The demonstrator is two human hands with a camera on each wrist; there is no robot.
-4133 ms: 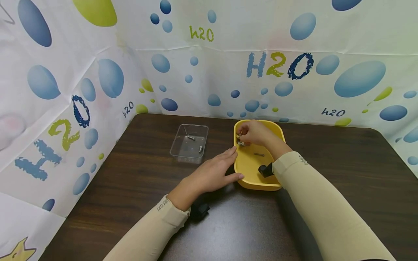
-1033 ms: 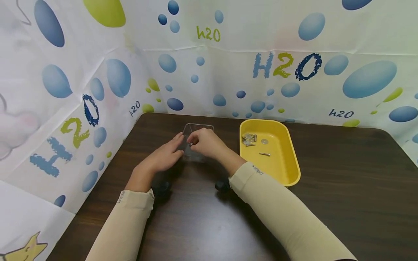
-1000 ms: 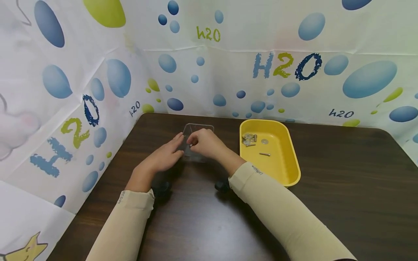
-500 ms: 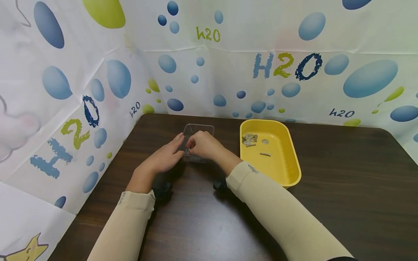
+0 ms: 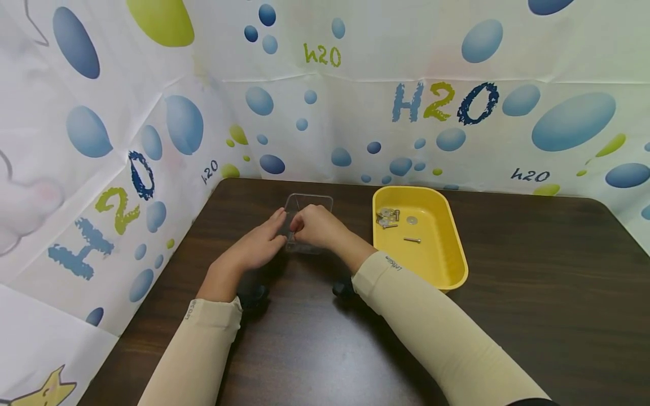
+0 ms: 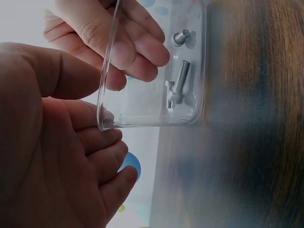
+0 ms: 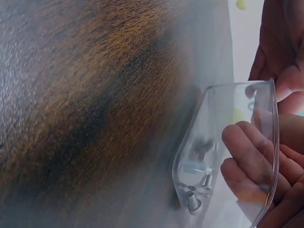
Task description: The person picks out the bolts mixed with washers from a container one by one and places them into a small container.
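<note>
In the head view, a clear plastic box [image 5: 311, 195] stands at the back of the table, largely covered by both hands. My left hand [image 5: 249, 248] rests against its left near corner, fingers extended. My right hand [image 5: 319, 226] reaches over the rim, its fingers loosely bent inside the box. The left wrist view shows nothing between those right fingertips [image 6: 124, 54]. Below them, a long bolt [image 6: 182, 76] lies against another small metal part [image 6: 169, 94], with a shorter bolt [image 6: 180, 37] apart from them. Through the box wall, the right wrist view shows this hardware [image 7: 194, 200] too.
Right of the clear box is a yellow tray [image 5: 431, 264]. It holds a cluster of bolts and washers [image 5: 388, 215], a lone washer [image 5: 412, 220] and a single bolt [image 5: 412, 240]. A printed white sheet [image 5: 355, 113] hangs behind the dark wooden table [image 5: 533, 270].
Both hands have moved left from the yellow tray to the clear box. A metal piece pinched in my right fingertips half a second ago no longer shows there; that hand has shifted slightly nearer.
</note>
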